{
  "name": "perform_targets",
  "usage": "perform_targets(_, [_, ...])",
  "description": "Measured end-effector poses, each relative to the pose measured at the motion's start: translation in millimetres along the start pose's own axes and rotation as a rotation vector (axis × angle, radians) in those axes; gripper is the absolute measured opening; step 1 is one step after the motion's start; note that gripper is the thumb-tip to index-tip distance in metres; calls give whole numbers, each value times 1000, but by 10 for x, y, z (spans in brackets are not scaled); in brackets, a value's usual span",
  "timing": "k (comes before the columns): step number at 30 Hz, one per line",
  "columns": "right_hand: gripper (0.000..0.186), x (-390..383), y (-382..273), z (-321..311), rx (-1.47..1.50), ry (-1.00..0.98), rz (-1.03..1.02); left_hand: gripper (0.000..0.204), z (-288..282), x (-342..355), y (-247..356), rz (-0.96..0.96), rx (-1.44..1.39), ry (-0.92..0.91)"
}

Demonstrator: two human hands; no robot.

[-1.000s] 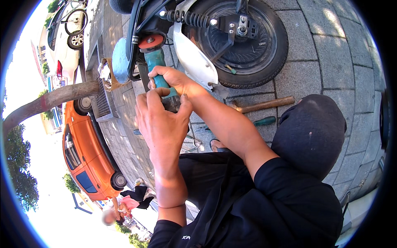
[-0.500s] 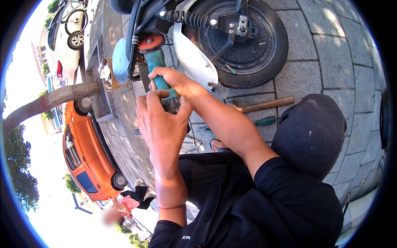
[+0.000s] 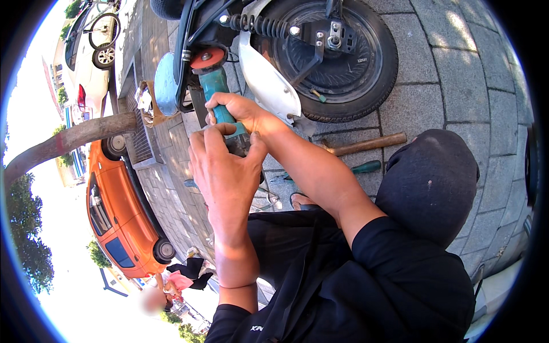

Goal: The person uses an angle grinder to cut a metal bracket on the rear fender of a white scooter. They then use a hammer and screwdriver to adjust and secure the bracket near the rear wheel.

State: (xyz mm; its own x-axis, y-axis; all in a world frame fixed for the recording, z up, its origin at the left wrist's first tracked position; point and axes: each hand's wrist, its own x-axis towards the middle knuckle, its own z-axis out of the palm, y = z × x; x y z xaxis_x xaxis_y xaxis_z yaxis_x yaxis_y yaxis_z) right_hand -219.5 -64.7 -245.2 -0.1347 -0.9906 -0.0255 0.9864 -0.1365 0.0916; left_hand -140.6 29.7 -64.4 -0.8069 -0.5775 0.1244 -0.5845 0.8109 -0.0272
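An angle grinder with a teal body and an orange-red disc is gripped in both of my hands. My right hand wraps round the middle of its body. My left hand closes over its rear end, with the fingers near the back of the casing. The disc meets the dark frame of an electric scooter or bike, beside a light-blue rounded part. Exactly where the disc touches is hard to make out. A white fender lies close to the right of the grinder.
The scooter's rear wheel and spring shock absorber are at the top. A wooden-handled hammer and a green-handled screwdriver lie on the paving. An orange car, a tree trunk and a person are at left.
Faint sparks that showed beside the disc are no longer visible. Both hands keep their hold on the angle grinder in almost the same place.
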Motion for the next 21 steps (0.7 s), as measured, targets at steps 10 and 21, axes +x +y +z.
perform_targets(10, [20,11,-6,-10,-14,-20,5,40,-10,-10,-4,-18,-6,-7])
perform_targets(21, [19,9,-7,4,-14,-5,-14,41,-12,-1,-42,-16,-29,-8])
